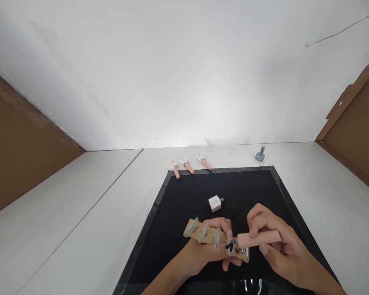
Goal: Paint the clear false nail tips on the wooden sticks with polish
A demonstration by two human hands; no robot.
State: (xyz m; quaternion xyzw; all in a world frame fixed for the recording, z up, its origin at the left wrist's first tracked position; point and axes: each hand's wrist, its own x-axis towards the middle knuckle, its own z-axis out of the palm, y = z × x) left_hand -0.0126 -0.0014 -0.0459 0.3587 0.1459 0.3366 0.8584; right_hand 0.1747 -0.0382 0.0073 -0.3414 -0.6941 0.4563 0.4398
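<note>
My left hand (199,252) is closed around a pale wooden strip (209,237) that carries several clear false nail tips (217,239). Between the thumb and fingers of my right hand (283,246) is a nail polish brush with a long pink cap (258,239), held nearly level. Its dark bristles (230,246) are at one of the nail tips toward the strip's right end; whether they touch it I cannot tell. Beyond both hands, an uncapped white polish bottle (215,203) with a teal neck rests on the black mat (184,196).
Three white polish bottles with pink caps, one of them (189,167) in the middle, lie at the mat's far left edge. A teal bottle with a silver cap (260,155) stands far right. White wall (172,82) rises behind; brown cardboard panels (24,143) flank the table.
</note>
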